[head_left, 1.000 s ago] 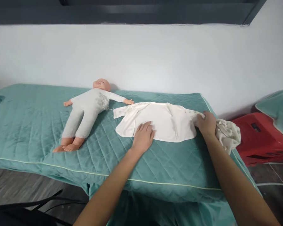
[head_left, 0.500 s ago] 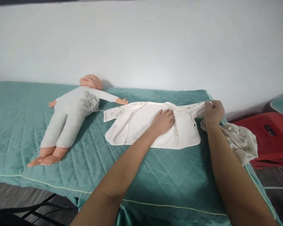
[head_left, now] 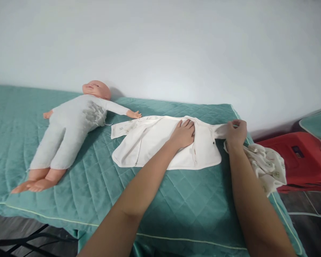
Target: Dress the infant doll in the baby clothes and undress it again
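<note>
A white baby shirt [head_left: 160,142] lies spread open on the green quilted cover, its printed left sleeve stretched toward the doll. My left hand [head_left: 183,135] rests flat on the inside of the shirt, fingers spread, the tips by the edge of its right front panel. At the far right, my right hand [head_left: 237,132] pinches the end of the right sleeve [head_left: 219,131] and holds it out sideways. A baby doll [head_left: 68,125] with a white cloth body lies on its back at the left, one hand close to the shirt's left sleeve.
Crumpled printed white cloth [head_left: 269,164] lies at the bed's right edge, partly behind my right forearm. Beyond that edge is a red plastic box [head_left: 305,157]. The green quilted cover [head_left: 192,200] reaches back to a white wall [head_left: 160,46]. Black metal legs [head_left: 29,241] show at lower left.
The view has shifted slightly. My right hand has turned a little on the right sleeve, which now looks plain and pulled straight. My left hand stays flat on the shirt.
</note>
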The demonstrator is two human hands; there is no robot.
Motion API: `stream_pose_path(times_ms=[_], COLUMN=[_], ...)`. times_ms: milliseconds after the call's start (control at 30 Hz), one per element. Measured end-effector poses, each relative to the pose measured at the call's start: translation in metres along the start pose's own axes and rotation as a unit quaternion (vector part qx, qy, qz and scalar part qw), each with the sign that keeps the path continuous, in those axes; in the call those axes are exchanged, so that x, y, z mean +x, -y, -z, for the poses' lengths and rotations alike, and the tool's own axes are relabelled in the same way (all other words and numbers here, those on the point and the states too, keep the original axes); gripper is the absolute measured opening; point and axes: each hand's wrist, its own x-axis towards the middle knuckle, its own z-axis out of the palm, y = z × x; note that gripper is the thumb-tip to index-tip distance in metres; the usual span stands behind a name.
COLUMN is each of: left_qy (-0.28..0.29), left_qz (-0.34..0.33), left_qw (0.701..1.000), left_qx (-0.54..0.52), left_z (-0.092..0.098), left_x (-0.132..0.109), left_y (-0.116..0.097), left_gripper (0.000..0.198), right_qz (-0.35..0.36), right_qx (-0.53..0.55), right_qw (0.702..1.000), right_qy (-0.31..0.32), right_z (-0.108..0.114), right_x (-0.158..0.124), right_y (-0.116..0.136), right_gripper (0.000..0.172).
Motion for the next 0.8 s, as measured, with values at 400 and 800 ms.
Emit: stream_pose_path(times_ms=[400,800], left_qy=[-0.048,-0.042], left_qz=[0.022,0.023], left_qw=[0.997,0.998], left_qx=[-0.048,-0.038], left_z=[0.007,0.005], left_x=[-0.011,-0.009], left_y=[-0.003,-0.002], left_gripper=[0.050,0.056], right_qz=[-0.008,0.024], right_qx=[-0.090,0.018], right_qw=[0.994,0.989], right_qy=[0.063,0.147], right_z=[0.032,0.024], right_x=[-0.014,-0.013], right_y=[0.004,-0.001], right_gripper=[0.031,0.042])
